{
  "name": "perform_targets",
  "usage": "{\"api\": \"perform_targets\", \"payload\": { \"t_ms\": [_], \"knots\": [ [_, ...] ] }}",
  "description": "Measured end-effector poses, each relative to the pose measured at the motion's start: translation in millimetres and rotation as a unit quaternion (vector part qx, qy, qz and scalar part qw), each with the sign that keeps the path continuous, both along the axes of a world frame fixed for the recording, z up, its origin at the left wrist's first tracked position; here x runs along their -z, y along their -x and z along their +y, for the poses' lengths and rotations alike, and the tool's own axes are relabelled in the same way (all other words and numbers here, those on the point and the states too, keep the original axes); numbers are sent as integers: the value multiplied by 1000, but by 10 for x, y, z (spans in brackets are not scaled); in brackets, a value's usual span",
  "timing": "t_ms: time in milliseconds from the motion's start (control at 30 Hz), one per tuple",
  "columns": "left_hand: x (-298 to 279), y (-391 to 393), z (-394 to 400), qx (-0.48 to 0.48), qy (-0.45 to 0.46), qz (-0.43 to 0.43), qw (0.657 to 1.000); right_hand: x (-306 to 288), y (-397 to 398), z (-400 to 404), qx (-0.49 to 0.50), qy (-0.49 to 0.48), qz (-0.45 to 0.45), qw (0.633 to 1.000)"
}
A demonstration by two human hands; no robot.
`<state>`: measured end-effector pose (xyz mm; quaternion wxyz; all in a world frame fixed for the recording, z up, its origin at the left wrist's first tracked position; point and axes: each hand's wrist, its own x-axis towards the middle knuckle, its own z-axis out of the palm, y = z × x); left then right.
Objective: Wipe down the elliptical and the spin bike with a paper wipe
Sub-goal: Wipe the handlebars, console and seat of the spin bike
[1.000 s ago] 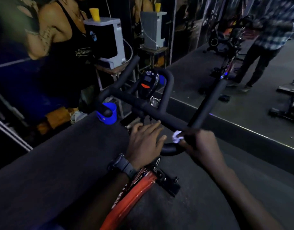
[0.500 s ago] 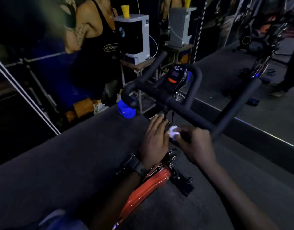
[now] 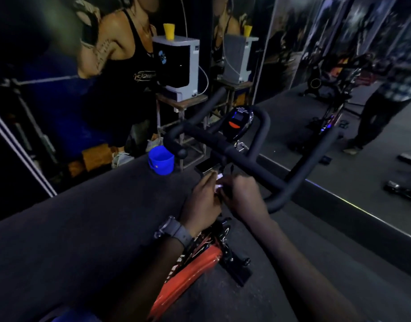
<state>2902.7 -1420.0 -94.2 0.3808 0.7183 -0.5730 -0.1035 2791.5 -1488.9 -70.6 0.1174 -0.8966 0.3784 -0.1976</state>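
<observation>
Just left of the fingers, a blue plastic cup holder [image 3: 161,159] hangs off the black padded spin-bike handlebar [image 3: 244,156]. The left hand [image 3: 201,203], fingers straight and together, meets the right hand [image 3: 242,196], which pinches the small white paper wipe [image 3: 219,182] between them. Likely refolding mid-wipe; next comes rubbing the bar beyond the fingertips.

Matt black foam-like handlebar [image 3: 241,156], glossy orange frame [image 3: 188,275], white paper wipe [image 3: 219,180], glossy blue plastic cup [image 3: 161,159].
</observation>
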Motion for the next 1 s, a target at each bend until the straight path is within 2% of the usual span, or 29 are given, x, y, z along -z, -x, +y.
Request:
{"api": "perform_targets", "payload": {
  "t_ms": [167,233,333,433,533,700,833,1000],
  "knots": [
    [31,18,-49,-11,-9,-30,999,-34,995,-1,82,25,-32,996],
    [31,106,-124,-14,-8,-97,995,-38,1225,-155,116,30,-24,992],
    [-25,340,-219,40,-15,-206,978,-29,1256,-494,155,44,-42,986],
    [-4,564,-263,82,-9,-246,966,-69,1243,-586,179,37,-57,981],
    [27,561,-278,84,26,-208,974,6,1168,-308,130,13,-86,988],
    [-69,317,-216,90,49,-32,994,-14,731,-101,60,-94,-186,976],
    [-234,-102,85,2,89,9,996,-118,97,27,18,-127,-245,961],
    [-313,-790,881,-127,82,48,987,-144,-789,494,-119,-161,-238,950]
  ]
}}
